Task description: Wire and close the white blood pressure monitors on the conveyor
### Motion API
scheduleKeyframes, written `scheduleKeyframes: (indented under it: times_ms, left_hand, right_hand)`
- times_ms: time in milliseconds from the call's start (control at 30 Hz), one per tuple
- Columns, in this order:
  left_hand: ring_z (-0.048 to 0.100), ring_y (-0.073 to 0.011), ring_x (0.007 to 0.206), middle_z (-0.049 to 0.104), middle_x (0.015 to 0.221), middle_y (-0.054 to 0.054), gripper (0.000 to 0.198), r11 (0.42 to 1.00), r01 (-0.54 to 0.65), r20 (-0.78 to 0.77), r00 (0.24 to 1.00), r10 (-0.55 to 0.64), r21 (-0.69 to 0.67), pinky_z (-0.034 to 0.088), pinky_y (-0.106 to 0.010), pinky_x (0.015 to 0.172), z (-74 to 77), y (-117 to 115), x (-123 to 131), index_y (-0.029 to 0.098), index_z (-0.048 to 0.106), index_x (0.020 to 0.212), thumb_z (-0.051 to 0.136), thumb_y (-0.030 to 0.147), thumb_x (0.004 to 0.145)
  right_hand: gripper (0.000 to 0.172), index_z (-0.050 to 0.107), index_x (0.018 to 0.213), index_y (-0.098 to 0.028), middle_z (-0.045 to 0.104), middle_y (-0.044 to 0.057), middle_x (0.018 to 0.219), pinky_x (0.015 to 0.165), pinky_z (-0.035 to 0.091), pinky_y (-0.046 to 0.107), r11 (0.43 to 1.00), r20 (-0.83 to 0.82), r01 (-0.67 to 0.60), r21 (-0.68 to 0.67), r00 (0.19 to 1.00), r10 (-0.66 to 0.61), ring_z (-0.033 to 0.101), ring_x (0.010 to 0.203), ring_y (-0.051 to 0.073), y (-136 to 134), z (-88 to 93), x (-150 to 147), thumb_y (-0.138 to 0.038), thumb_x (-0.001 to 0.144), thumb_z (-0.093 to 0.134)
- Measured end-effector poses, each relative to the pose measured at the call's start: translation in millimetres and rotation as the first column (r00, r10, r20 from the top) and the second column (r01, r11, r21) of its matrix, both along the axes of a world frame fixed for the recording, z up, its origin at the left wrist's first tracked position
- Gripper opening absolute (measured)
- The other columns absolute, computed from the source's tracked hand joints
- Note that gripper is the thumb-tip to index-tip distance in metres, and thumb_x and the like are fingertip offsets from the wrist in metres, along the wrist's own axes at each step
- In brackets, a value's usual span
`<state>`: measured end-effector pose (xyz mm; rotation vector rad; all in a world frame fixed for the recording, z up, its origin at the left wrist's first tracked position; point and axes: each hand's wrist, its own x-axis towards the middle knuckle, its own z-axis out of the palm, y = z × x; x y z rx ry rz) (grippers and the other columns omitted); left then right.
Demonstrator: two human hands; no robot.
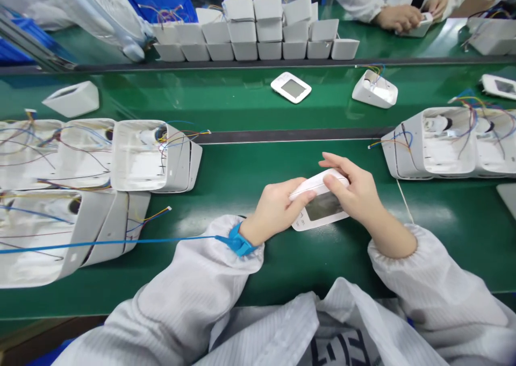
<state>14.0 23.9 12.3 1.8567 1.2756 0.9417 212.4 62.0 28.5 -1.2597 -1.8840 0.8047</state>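
A white electronic device with a grey screen (pixel 323 207) is held between my two hands above the green bench, its screen tilted toward me. My left hand (pixel 278 205) grips its left end, thumb along the top edge. On the upper right, my right hand (pixel 355 186) presses it with the thumb while the forefingers stretch out behind. The fingers under the device are hidden. A blue wrist strap (pixel 238 241) circles my left wrist, its cord running off to the left.
White open housings (pixel 157 159) with loose wires stand at left; more housings (pixel 447 145) stand at right. Beyond lie a white screen panel (pixel 291 87) and a small wired housing (pixel 374 89). White boxes (pixel 242 33) are stacked behind. Across the bench, a co-worker's hands (pixel 403 19) hold a part.
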Motion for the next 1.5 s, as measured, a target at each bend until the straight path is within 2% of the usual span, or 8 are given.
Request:
scheduleKeyframes:
  times_ms: [333,500,700,900,1100,1200,1333,1500]
  left_hand:
    - [0.064,-0.0137,0.063,0.072,0.077,0.000,0.038,0.986,0.024,-0.166,0.986,0.003,0.165,0.043,-0.025,0.063,8.1,-11,6,0.020,0.066,0.111,0.045,0.048,0.099]
    - [0.066,-0.0154,0.066,0.073,0.079,-0.002,0.040,0.988,0.032,-0.186,0.982,-0.003,0.153,0.046,-0.027,0.064,6.3,-13,8,0.018,0.065,0.114,0.042,0.048,0.100]
    - [0.068,-0.0151,0.076,0.075,0.091,-0.002,0.032,0.982,-0.083,0.000,0.996,0.085,0.169,0.049,-0.026,0.070,0.5,-8,5,0.020,0.068,0.112,0.050,0.043,0.098]
    - [0.067,-0.0157,0.082,0.075,0.096,-0.003,0.032,0.976,-0.199,0.124,0.974,0.188,0.088,0.051,-0.026,0.073,-4.2,-4,3,0.020,0.070,0.111,0.052,0.043,0.097]
    - [0.067,-0.0194,0.098,0.072,0.112,-0.006,0.040,0.934,-0.342,0.251,0.918,0.308,0.105,0.052,-0.031,0.086,-13.7,-3,8,0.020,0.062,0.120,0.049,0.049,0.097]
    - [0.067,-0.0199,0.095,0.069,0.115,-0.009,0.045,0.948,-0.314,0.302,0.910,0.285,0.052,0.053,-0.034,0.085,-20.3,-6,15,0.019,0.050,0.130,0.047,0.052,0.098]
    - [0.060,-0.0259,0.121,0.055,0.138,-0.014,0.060,0.992,-0.128,0.439,0.891,0.111,0.009,0.051,-0.040,0.101,-26.6,-6,19,0.022,0.039,0.140,0.059,0.052,0.092]
    - [0.053,-0.0304,0.130,0.050,0.142,-0.015,0.088,0.947,-0.206,0.347,0.931,0.112,0.247,0.045,-0.045,0.109,-23.6,6,-2,0.022,0.038,0.144,0.071,0.066,0.075]
  right_hand:
    - [0.030,0.071,0.100,-0.021,0.074,0.006,0.086,0.078,0.056,0.039,0.979,0.117,-0.022,0.205,0.993,-0.002,0.070,0.082,0.024,-6,8.8,-4,-0.047,0.091,0.057]
    - [0.030,0.069,0.096,-0.022,0.074,0.006,0.086,0.077,0.056,0.038,0.984,0.113,-0.018,0.179,0.994,-0.002,0.070,0.079,0.023,-3,5.0,-2,-0.049,0.089,0.059]
    - [0.070,0.046,0.143,-0.020,0.073,0.009,0.104,0.078,0.055,0.038,0.995,0.011,0.012,0.099,1.000,-0.013,0.070,0.089,0.025,3,-7.3,1,-0.064,0.089,0.054]
    - [0.079,0.046,0.143,-0.015,0.072,0.006,0.079,0.070,0.054,0.040,1.000,0.132,0.018,0.025,0.991,-0.021,0.069,0.070,0.026,10,-11.6,6,-0.069,0.087,0.053]
    - [0.077,0.034,0.148,-0.022,0.066,0.014,0.126,0.082,0.057,0.037,0.989,-0.370,0.089,-0.115,0.920,-0.126,0.069,0.104,0.024,6,-26.6,-16,-0.075,0.093,0.033]
    - [0.075,0.055,0.132,-0.020,0.068,0.013,0.122,0.083,0.058,0.038,0.976,-0.486,0.101,-0.191,0.855,-0.183,0.068,0.108,0.025,1,-32.0,-26,-0.071,0.098,0.013]
    - [0.070,0.068,0.104,-0.015,0.072,0.012,0.093,0.074,0.056,0.040,0.971,-0.204,0.231,0.059,0.955,-0.215,0.069,0.087,0.027,-2,-27.8,-16,-0.074,0.095,0.030]
    - [0.070,0.051,0.138,-0.014,0.068,0.018,0.114,0.079,0.054,0.042,0.879,0.188,-0.100,0.466,0.982,0.012,0.066,0.095,0.030,-6,-12.9,-4,-0.068,0.098,0.032]
